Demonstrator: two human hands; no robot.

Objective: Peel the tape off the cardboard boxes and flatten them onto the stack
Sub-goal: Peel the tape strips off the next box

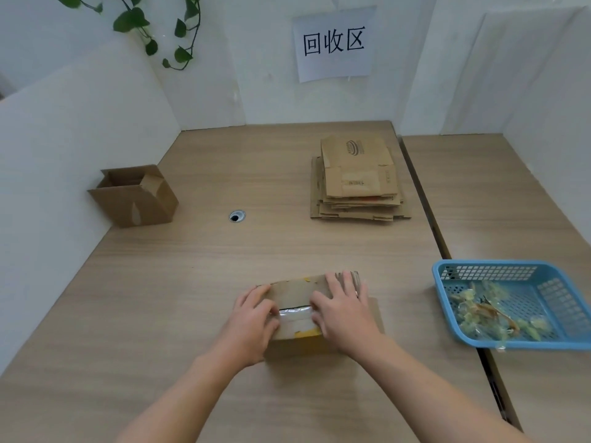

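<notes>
**Inspector:** Your left hand (252, 318) and right hand (342, 310) both rest on the taped cardboard box (300, 310), low in the centre of the frame on the wooden table (192, 282).

**Operator:** And the fingers?

**Inspector:** Both hands lie with fingers bent onto the box top. Your fingertips meet the clear tape strip (295, 314) along the flap seam, one hand at each end. I cannot tell whether either pinches the tape.

**Operator:** The other items?

**Inspector:** The stack of flattened boxes (358, 180) lies at upper centre-right. An open cardboard box (134, 196) stands at left against the white partition (64, 148). Your blue basket (518, 302) at right holds crumpled tape scraps (492, 314).
</notes>
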